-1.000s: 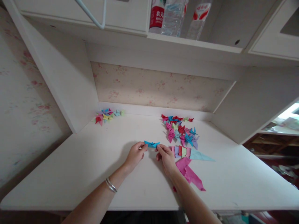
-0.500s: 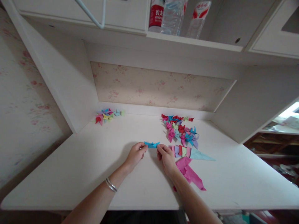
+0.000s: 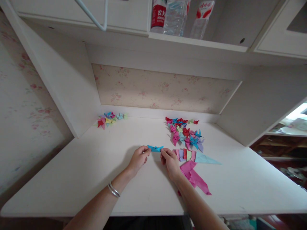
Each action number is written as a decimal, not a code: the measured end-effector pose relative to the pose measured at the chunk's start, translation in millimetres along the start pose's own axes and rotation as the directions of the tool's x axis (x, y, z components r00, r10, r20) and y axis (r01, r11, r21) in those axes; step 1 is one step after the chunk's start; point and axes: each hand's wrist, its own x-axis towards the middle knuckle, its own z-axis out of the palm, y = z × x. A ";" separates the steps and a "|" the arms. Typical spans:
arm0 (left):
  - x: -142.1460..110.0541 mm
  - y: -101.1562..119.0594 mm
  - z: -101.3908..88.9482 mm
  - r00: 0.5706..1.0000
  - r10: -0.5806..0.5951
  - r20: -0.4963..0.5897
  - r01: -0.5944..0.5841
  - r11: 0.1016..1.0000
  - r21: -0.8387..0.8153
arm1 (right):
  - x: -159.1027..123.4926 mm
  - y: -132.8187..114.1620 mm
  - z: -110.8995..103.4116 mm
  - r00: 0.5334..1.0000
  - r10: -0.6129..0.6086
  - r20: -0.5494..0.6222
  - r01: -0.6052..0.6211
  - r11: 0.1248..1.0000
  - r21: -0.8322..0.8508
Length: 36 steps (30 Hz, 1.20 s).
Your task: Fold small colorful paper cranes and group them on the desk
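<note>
Your left hand (image 3: 139,159) and right hand (image 3: 170,161) each pinch one end of the blue folded paper (image 3: 155,149), which spans the gap between them. Right of this paper lies a row of folded pieces (image 3: 185,154); high beyond it, one bottle's red label (image 3: 158,16) reads "农夫" and "NONGFU", another's red-and-white label (image 3: 205,10) being unclear.

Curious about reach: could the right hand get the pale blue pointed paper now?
Probably yes: the pale blue pointed paper lies nearby, largely uncovered, though the right hand is pinching the bright blue folded paper.
</note>
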 end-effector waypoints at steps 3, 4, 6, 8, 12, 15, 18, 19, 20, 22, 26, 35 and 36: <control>0.7 -0.3 0.2 1.000 0.001 -0.009 -0.001 1.000 0.007 | -0.2 0.0 -0.1 1.000 -0.008 -0.010 0.007 1.000 -0.018; 0.9 -0.3 0.1 1.000 -0.001 -0.008 0.001 1.000 0.008 | -0.3 -0.2 0.0 1.000 -0.009 -0.010 0.008 1.000 -0.018; 1.1 -0.2 0.1 1.000 -0.010 -0.002 0.010 1.000 0.008 | -0.7 -0.9 0.3 1.000 -0.007 -0.008 0.007 1.000 -0.017; 1.0 0.2 0.1 1.000 -0.014 -0.004 0.014 1.000 0.006 | -1.3 -1.7 0.6 1.000 -0.006 -0.005 0.006 1.000 -0.020; 0.7 0.1 0.7 1.000 -0.006 -0.016 0.006 1.000 0.011 | -1.5 -2.0 0.4 1.000 -0.009 0.002 0.009 0.999 -0.036; 1.0 -0.7 1.2 1.000 0.002 -0.031 -0.002 1.000 0.008 | -0.8 -1.0 0.0 1.000 -0.007 -0.001 0.007 1.000 -0.028; 1.6 -1.5 1.1 0.999 0.015 -0.042 -0.015 1.000 -0.008 | -0.2 -0.4 0.0 1.000 0.008 -0.003 -0.008 1.000 -0.009; 1.9 -1.7 0.9 0.999 0.018 -0.042 -0.018 1.000 -0.012 | -0.1 -0.2 0.1 1.000 0.009 -0.001 -0.009 1.000 -0.010; 2.2 -2.0 0.7 0.999 0.019 -0.041 -0.020 1.000 -0.013 | -0.1 -0.2 0.1 1.000 0.008 0.002 -0.008 1.000 -0.015; 2.8 -2.9 0.3 0.999 0.021 -0.039 -0.022 1.000 -0.007 | -0.1 -0.1 0.0 1.000 0.004 0.008 -0.004 1.000 -0.025; 3.4 -5.7 0.1 0.997 0.034 -0.066 -0.034 0.999 0.001 | 0.3 0.6 -0.7 1.000 0.007 0.014 -0.007 1.000 -0.022; 3.2 -5.8 -4.4 0.991 0.073 -0.109 -0.055 0.985 0.161 | 3.6 4.4 -2.0 1.000 0.007 0.020 -0.007 1.000 -0.029; 3.8 -6.0 -6.2 0.992 0.077 -0.101 -0.058 0.982 0.179 | 4.4 3.7 -2.2 1.000 0.013 0.022 -0.013 1.000 -0.018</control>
